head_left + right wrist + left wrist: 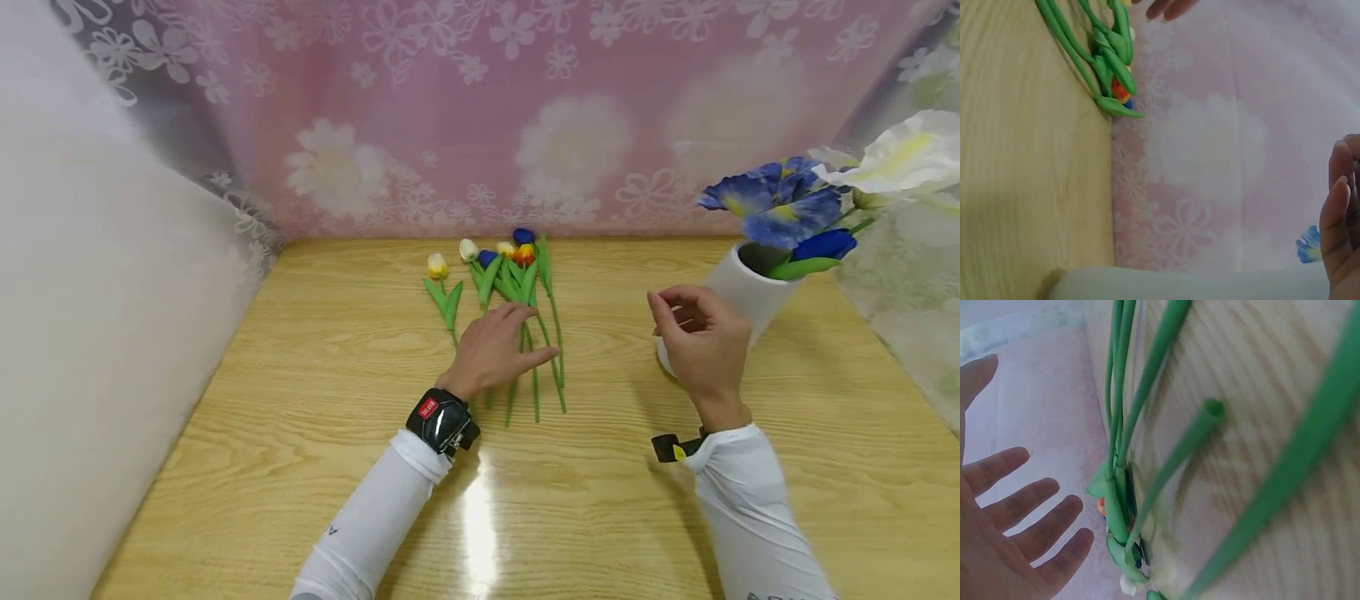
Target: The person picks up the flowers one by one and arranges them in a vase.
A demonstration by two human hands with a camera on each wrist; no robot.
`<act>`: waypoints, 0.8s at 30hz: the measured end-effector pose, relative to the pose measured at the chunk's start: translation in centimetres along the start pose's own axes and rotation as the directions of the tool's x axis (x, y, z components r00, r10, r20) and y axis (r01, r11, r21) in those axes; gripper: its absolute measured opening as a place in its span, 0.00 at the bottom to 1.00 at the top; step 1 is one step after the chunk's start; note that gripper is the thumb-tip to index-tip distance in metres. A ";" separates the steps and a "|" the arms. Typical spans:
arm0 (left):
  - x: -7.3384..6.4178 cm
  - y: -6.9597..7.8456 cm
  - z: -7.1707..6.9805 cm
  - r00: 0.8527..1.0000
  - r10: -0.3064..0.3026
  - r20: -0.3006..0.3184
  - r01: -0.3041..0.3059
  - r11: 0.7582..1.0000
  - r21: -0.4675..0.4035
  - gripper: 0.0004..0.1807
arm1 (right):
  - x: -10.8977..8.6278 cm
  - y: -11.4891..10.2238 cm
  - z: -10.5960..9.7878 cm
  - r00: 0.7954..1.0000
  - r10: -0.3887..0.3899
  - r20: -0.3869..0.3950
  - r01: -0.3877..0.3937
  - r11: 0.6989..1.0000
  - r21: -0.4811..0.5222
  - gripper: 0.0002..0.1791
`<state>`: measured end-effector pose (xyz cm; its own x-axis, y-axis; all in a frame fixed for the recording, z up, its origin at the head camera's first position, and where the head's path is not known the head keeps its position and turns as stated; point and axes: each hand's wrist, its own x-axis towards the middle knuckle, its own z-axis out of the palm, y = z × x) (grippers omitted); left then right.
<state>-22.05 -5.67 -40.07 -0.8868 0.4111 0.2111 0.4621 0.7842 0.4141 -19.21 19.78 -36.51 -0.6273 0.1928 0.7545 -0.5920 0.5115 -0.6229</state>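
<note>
Several artificial tulips (525, 275) lie on the wooden table, their blooms toward the back: white, yellow, blue and red-yellow. My left hand (498, 346) hovers over their green stems with fingers spread and nothing held. In the left wrist view, a hollow stem end (1214, 409) shows beside that hand. My right hand (701, 337) is raised in front of the white vase (750, 287), fingers loosely bent, thumb near the index finger, nothing in them. The vase leans to the right and holds a blue iris (787, 200), a white flower (900, 162) and a blue tulip (823, 244).
A pink floral curtain (450, 125) hangs along the table's back edge. On the left stands a white wall (112, 275). The wooden table (300, 467) runs under both forearms. A separate yellow tulip (437, 266) lies left of the bunch.
</note>
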 end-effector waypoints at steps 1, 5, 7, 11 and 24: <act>0.0 -0.1 0.0 1.000 0.000 -0.002 0.000 1.000 0.001 0.39 | -0.1 0.2 0.2 1.000 -0.006 0.026 0.006 1.000 -0.008 0.06; -0.3 -0.7 -0.1 1.000 -0.007 -0.009 0.007 1.000 0.006 0.39 | -0.7 0.7 1.3 0.993 -0.005 0.118 0.008 1.000 -0.028 0.05; -0.4 -1.0 -0.1 1.000 -0.012 -0.010 0.012 1.000 0.013 0.39 | -1.0 1.1 1.8 0.987 0.016 0.160 -0.010 0.999 -0.038 0.05; -0.7 -1.4 -0.2 1.000 -0.029 -0.009 0.029 0.999 0.018 0.39 | -1.5 1.7 2.8 0.967 0.091 0.236 -0.076 0.994 -0.073 0.07; -1.7 -2.4 -0.8 0.998 -0.070 -0.001 0.070 0.997 0.027 0.39 | -2.3 2.6 4.8 0.732 0.398 0.553 -0.265 0.914 -0.307 0.22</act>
<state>-21.66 -8.64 -40.75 -0.9170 0.3547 0.1825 0.3989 0.8232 0.4040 -21.72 16.61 -40.83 -0.9746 -0.1184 0.1903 -0.2196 0.6736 -0.7058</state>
